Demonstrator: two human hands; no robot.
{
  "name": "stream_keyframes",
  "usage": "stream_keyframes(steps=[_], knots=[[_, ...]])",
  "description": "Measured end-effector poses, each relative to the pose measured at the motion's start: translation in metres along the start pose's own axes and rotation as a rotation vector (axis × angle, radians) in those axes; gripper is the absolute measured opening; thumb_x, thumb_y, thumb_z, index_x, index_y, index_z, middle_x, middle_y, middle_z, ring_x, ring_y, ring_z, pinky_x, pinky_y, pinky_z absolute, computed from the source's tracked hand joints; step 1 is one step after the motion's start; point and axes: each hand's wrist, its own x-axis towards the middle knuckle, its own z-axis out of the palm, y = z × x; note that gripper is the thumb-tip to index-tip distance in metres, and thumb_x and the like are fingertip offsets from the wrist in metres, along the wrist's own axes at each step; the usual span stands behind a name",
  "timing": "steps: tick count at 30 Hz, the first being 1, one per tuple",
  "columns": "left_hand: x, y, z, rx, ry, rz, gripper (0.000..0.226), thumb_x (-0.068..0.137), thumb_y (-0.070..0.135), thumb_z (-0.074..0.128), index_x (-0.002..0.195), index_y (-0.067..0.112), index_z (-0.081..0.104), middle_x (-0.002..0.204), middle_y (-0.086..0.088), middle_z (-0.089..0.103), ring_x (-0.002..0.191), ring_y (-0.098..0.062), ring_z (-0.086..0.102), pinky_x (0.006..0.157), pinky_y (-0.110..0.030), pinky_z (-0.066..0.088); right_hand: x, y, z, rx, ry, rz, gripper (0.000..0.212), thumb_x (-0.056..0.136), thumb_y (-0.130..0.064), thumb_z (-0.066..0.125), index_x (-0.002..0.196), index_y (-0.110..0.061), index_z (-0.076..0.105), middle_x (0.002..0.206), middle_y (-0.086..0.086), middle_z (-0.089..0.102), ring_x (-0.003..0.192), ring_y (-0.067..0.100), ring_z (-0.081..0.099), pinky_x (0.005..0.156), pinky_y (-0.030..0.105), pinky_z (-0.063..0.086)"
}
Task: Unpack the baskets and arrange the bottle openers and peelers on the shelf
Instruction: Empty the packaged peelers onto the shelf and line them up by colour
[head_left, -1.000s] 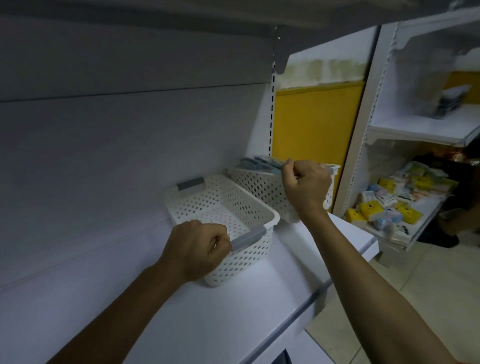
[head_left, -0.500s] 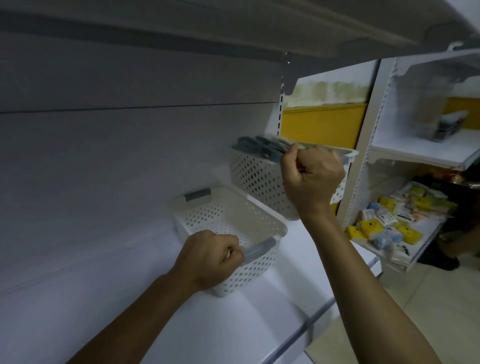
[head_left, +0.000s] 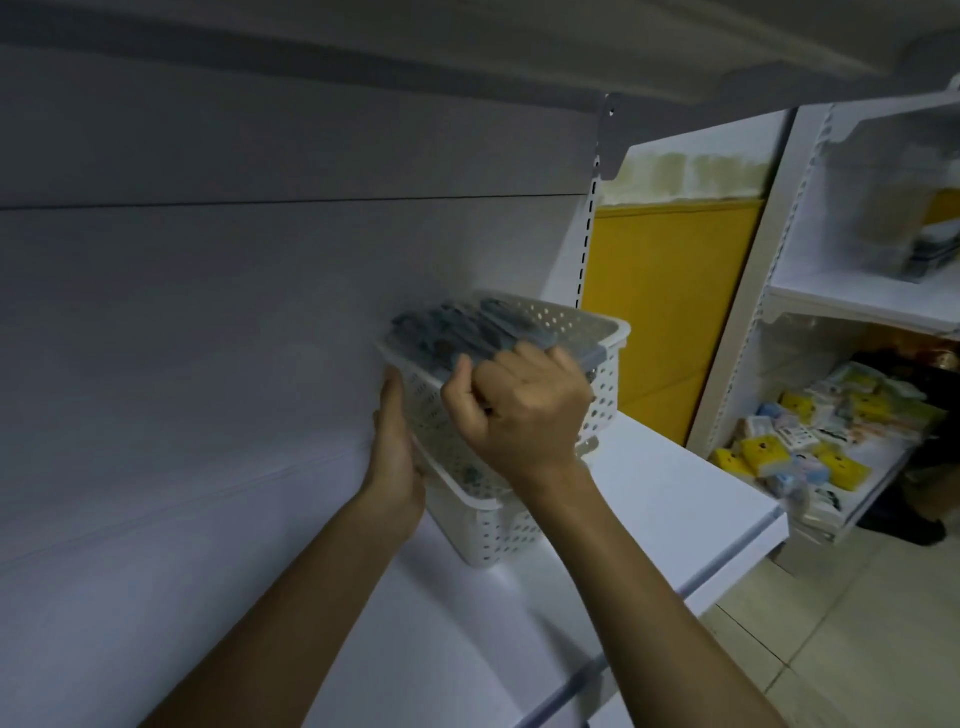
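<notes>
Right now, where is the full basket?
Head view, centre: the full basket is held tilted over the empty basket on the shelf, with the right hand gripping its near rim and the left hand flat against its left side.

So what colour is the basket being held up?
The held basket is white with round perforations; head view shows it.

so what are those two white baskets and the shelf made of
Upper basket: likely moulded plastic, matte white, thin walls with even rows of holes and a grey handle strip. Lower basket: same look, probably the same plastic. Shelf: smooth white with a faint sheen, perhaps painted metal, given the slotted upright; the look leaves it open.
</notes>
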Motion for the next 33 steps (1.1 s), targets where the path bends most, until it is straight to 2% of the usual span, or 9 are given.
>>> stream_keyframes(steps=[3,7,10,12,19,24,27,29,33], knots=[[0.000,0.002,-0.001,0.058,-0.003,-0.045,0.072,0.087,0.071,0.033,0.135,0.020,0.051,0.128,-0.008,0.062,0.118,-0.021,0.058,0.102,-0.041,0.044,-0.002,-0.007,0.001,0.023,-0.021,0.042,0.039,0.079,-0.014,0.062,0.041,-0.012,0.051,0.040,0.002,0.048,0.039,0.019,0.041,0.045,0.028,0.032],[-0.002,0.003,0.000,0.067,-0.006,-0.058,0.070,0.086,0.070,0.036,0.132,0.020,0.054,0.124,-0.006,0.065,0.112,-0.017,0.062,0.081,-0.030,0.054,-0.005,-0.007,0.006,0.059,-0.009,0.166,0.039,0.080,-0.011,0.062,0.042,-0.010,0.053,0.041,0.003,0.048,0.039,0.018,0.041,0.046,0.027,0.032],[0.000,0.001,-0.001,0.081,-0.002,-0.055,0.066,0.089,0.067,0.035,0.132,0.021,0.054,0.125,-0.008,0.063,0.116,-0.022,0.059,0.096,-0.040,0.048,-0.015,-0.006,0.004,0.055,-0.005,0.180,0.038,0.080,-0.010,0.060,0.043,-0.010,0.053,0.041,0.003,0.048,0.038,0.017,0.040,0.044,0.027,0.030],[0.000,-0.003,0.000,0.092,-0.011,-0.048,0.062,0.089,0.065,0.035,0.130,0.023,0.055,0.120,-0.004,0.067,0.111,-0.018,0.063,0.088,-0.035,0.052,-0.018,-0.007,0.001,0.048,-0.019,0.189,0.037,0.080,-0.011,0.060,0.043,-0.010,0.053,0.041,0.003,0.049,0.038,0.017,0.040,0.044,0.026,0.030],[0.008,-0.006,0.002,0.113,-0.014,-0.062,0.064,0.089,0.062,0.040,0.126,0.013,0.059,0.109,-0.008,0.071,0.104,-0.019,0.066,0.089,-0.035,0.049,-0.015,-0.007,-0.017,0.021,-0.333,0.224,0.040,0.083,-0.025,0.057,0.044,-0.015,0.052,0.043,0.000,0.052,0.040,0.015,0.045,0.046,0.022,0.032],[0.012,-0.009,0.001,0.146,0.083,-0.091,0.046,0.088,0.045,0.058,0.122,0.014,0.056,0.108,-0.004,0.069,0.094,-0.018,0.067,0.073,-0.031,0.050,-0.045,-0.008,-0.025,0.030,-0.531,0.261,0.037,0.087,-0.036,0.055,0.055,-0.018,0.048,0.055,-0.001,0.055,0.057,0.015,0.046,0.060,0.030,0.039],[0.015,-0.020,-0.006,0.286,0.180,-0.207,0.036,0.085,0.038,0.064,0.116,0.023,0.053,0.102,-0.001,0.067,0.088,-0.020,0.063,0.064,-0.031,0.047,-0.056,-0.007,-0.029,0.036,-0.446,0.357,0.030,0.086,-0.040,0.053,0.068,-0.017,0.058,0.075,-0.001,0.059,0.075,0.014,0.050,0.073,0.031,0.037],[0.017,-0.022,-0.008,0.296,0.171,-0.291,0.038,0.086,0.037,0.061,0.120,0.021,0.057,0.106,-0.008,0.068,0.092,-0.028,0.064,0.063,-0.036,0.052,-0.063,-0.010,-0.032,0.058,-0.372,0.533,0.034,0.083,-0.047,0.051,0.095,-0.019,0.066,0.109,0.003,0.060,0.104,0.017,0.050,0.092,0.032,0.036],[0.015,-0.026,-0.012,0.240,0.225,-0.240,0.037,0.088,0.026,0.057,0.124,0.017,0.053,0.104,-0.011,0.067,0.085,-0.032,0.065,0.057,-0.037,0.054,-0.076,-0.010,-0.038,0.115,-0.231,1.040,0.083,0.076,-0.066,0.054,0.146,-0.028,0.029,0.159,-0.003,0.010,0.144,0.016,0.012,0.114,0.035,0.015]])
